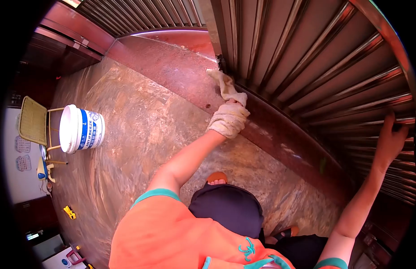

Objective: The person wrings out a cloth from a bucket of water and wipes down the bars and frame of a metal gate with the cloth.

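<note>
A damp-looking beige cloth [227, 120] is wrapped round my left hand [232, 102], which grips it low beside the ribbed metal door [284, 45]. One loose end of the cloth trails up to the door's lower corner. Most of my left fingers are hidden under the fabric. Over on the right, my right hand [391, 141] holds one of the door's raised bars, thumb and a finger on either side of it. The door's dark red bottom edge [279, 139] runs just right of the cloth.
A white antifreeze bucket [89, 130] stands on the marbled brown floor [127, 179], near a woven chair [34, 119]. A small yellow object [70, 212] lies lower left. My sandalled foot [217, 178] is below the cloth. Another ribbed panel [140, 15] stands at the back.
</note>
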The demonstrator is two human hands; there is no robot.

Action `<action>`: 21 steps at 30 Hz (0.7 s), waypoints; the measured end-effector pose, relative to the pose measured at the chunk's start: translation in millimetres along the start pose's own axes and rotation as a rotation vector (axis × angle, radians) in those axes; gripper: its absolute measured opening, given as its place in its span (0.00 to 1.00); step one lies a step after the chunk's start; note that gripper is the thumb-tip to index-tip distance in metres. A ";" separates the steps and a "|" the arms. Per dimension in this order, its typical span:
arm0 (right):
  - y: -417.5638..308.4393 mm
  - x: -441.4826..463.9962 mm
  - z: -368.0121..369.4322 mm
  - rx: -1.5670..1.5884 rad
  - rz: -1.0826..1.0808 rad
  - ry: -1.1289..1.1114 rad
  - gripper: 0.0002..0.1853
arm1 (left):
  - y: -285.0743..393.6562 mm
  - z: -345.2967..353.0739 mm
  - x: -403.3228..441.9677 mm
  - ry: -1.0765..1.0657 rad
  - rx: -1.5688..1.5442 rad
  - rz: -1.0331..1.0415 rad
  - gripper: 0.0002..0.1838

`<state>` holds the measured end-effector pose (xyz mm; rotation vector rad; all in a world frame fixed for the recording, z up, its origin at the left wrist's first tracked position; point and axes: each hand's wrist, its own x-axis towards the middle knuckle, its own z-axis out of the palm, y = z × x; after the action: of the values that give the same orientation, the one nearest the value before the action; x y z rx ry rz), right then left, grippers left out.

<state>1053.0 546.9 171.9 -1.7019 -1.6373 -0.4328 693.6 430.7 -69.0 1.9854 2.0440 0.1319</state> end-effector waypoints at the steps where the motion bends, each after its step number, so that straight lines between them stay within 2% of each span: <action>1: -1.2 -0.3 -0.2 0.020 0.000 -0.002 0.27 | 0.0 -0.6 5.2 0.033 -0.054 -0.079 0.15; 2: -1.5 -1.1 -0.9 0.036 -0.001 -0.005 0.28 | 0.0 -0.9 11.6 0.063 -0.112 -0.156 0.16; 4: -4.0 -1.7 -2.9 0.064 -0.005 -0.002 0.28 | -9.1 21.9 36.8 0.332 -0.052 -0.139 0.18; 6: -11.9 -4.7 -4.8 0.096 -0.008 0.008 0.28 | -35.0 83.7 69.4 0.807 0.198 0.052 0.18; 7: -8.0 -3.1 -3.5 0.063 -0.001 -0.005 0.28 | 5.2 2.0 57.9 0.078 0.341 0.055 0.17; 9: 4.5 1.9 -0.2 -0.004 0.018 -0.033 0.29 | -3.1 26.5 68.7 -0.129 0.104 -0.130 0.15; 11: 7.3 1.0 1.2 -0.004 -0.022 -0.008 0.28 | -4.0 18.0 67.8 -0.175 0.093 -0.097 0.13; 13: 6.7 -1.3 0.8 0.014 -0.040 0.009 0.28 | -4.0 -0.4 67.2 -0.051 0.302 0.155 0.13; 16: -2.1 -2.1 -1.6 0.032 -0.042 0.023 0.28 | -0.7 -18.8 86.7 -0.233 0.170 -0.117 0.15; 17: -0.4 -0.3 -1.9 0.006 -0.047 0.022 0.28 | -4.8 -18.3 91.7 -0.311 0.122 -0.169 0.21; 21: 11.5 3.2 -3.7 0.003 -0.038 -0.052 0.27 | 4.4 -6.7 95.7 -0.322 0.292 -0.496 0.29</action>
<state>1065.4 547.4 173.6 -1.6946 -1.7089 -0.4072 695.2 526.5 -75.0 1.4480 2.3487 -0.5774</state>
